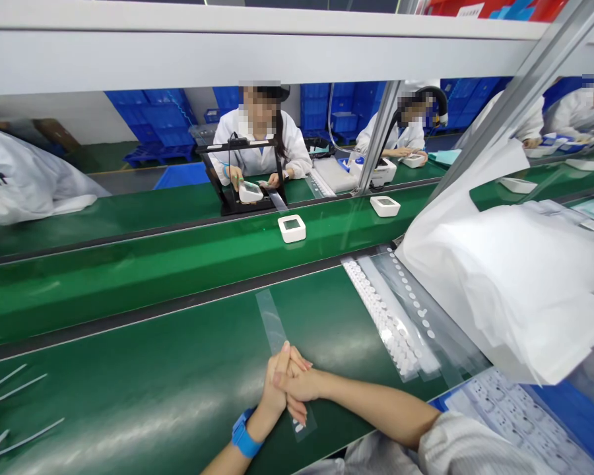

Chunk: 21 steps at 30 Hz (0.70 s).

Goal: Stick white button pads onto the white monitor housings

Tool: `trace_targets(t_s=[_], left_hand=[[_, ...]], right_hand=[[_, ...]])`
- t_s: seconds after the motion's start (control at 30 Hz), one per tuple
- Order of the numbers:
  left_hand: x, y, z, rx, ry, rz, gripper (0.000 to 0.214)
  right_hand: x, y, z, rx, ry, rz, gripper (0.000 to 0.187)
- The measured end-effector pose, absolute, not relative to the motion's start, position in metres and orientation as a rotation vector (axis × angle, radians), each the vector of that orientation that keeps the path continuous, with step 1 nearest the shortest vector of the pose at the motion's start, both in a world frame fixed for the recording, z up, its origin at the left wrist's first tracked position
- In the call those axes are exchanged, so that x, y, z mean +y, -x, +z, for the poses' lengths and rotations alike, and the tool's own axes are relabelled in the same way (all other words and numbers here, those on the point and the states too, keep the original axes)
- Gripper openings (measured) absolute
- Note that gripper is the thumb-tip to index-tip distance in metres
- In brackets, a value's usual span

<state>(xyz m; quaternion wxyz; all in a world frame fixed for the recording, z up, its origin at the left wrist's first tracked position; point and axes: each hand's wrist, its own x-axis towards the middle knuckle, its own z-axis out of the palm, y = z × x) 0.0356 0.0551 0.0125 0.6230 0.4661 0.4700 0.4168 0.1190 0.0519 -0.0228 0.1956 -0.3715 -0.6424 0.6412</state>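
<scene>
My left hand [276,381], with a blue wristband [246,433] below it, is clasped with my right hand [303,384] over the green work surface [168,382]. The fingers of both hands are folded against each other, and no object shows between them. Beneath the hands lies a clear plastic strip [271,320]. Its middle is hidden by the hands, and a few small white pieces [297,426] show at its near end. To the right of my right hand are clear sheets with rows of round white stickers [389,316].
White devices with small screens [292,229] sit on the green conveyor [153,264]. White cable ties [14,389] lie at the left. A large white sheet [505,284] hangs at the right, beside a metal post [519,79]. Co-workers in white coats [294,148] sit across the belt.
</scene>
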Motion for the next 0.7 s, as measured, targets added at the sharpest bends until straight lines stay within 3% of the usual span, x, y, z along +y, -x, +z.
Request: trace_targets(t_s=[0.1, 0.27, 0.47, 0.7], left_hand=[[0.053, -0.036, 0.01, 1.133, -1.067, 0.963, 0.062], [0.054, -0.035, 0.009, 1.108, -1.099, 0.99, 0.063], [0.055, -0.026, 0.015, 1.009, -1.216, 1.04, 0.054], [0.049, -0.019, 0.014, 0.83, -1.075, 1.218, 0.046]], right_hand=[[0.053, -0.121, -0.014, -1.82, 0.915, 2.009, 0.069], [0.06, -0.131, 0.011, -1.917, 0.835, 1.888, 0.078], [0.073, -0.137, 0.021, -1.872, 0.731, 2.015, 0.082], [0.058, -0.131, 0.034, -1.699, 0.953, 1.681, 0.065]])
